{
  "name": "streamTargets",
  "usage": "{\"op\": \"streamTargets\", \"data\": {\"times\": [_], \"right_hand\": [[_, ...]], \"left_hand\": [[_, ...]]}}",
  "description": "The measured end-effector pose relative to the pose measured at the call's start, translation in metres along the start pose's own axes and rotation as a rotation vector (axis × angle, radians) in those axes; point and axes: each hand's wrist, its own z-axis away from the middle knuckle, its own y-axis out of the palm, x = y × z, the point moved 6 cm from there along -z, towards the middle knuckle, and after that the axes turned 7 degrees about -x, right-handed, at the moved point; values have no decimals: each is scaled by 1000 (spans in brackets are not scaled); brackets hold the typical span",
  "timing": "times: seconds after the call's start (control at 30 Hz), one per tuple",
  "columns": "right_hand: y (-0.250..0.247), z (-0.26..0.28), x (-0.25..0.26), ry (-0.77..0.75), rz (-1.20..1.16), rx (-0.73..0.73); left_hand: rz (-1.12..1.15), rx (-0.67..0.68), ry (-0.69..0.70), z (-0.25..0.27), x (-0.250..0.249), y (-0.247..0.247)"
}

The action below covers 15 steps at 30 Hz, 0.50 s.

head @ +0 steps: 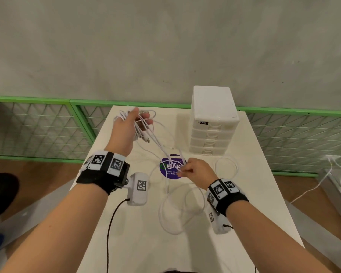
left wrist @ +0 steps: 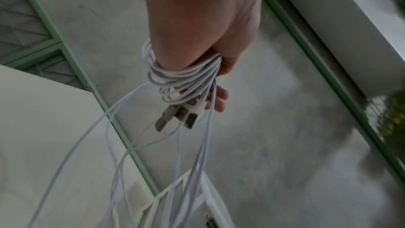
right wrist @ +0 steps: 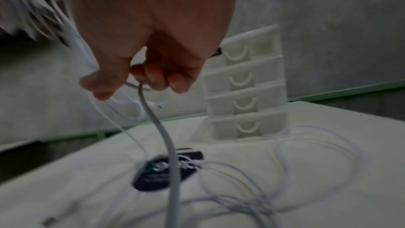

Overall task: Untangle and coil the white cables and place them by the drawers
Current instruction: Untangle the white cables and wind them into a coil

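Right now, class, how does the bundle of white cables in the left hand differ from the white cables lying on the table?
The bundle of white cables is wound in tight loops around the left hand and lifted; the loose white cables lie on the white table in wide, slack loops. Metal USB plugs hang from the bundle; the table cables' ends are unclear. Both are thin and white, and strands link them through the right hand.

Taut cables (head: 158,143) ran between the left grip (head: 126,125) and the right grip (head: 193,171), barring the way across. Slack loops (head: 182,209) covered the counter (head: 138,243) under the right grip. The drawers (head: 212,123) stood beyond it, another loop (head: 225,167) lying between. Bare counter lay below the left grip.
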Motion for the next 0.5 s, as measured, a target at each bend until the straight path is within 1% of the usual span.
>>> {"op": "streamTargets", "data": {"times": [0.07,0.13,0.17,0.23,0.3,0.37,0.43,0.5], "right_hand": [[2,6,-31,138,88,80],[-2,9,-50,241,93,62],[-4,8,-53,249,108,50],[-6,4,-46,216,122,60],[-5,0,-33,173,115,107],[2,-1,-22,143,154,210],[9,0,-16,133,169,288],[10,2,-11,133,93,290]], "left_hand": [[1,-18,8,-4,-6,-4],[-54,12,20,-2,-4,-3],[-90,43,32,0,-1,-1],[-152,105,60,6,6,5],[-162,108,52,11,11,9],[-144,92,52,14,11,11],[-115,105,49,17,10,14],[-95,109,38,19,10,14]]}}
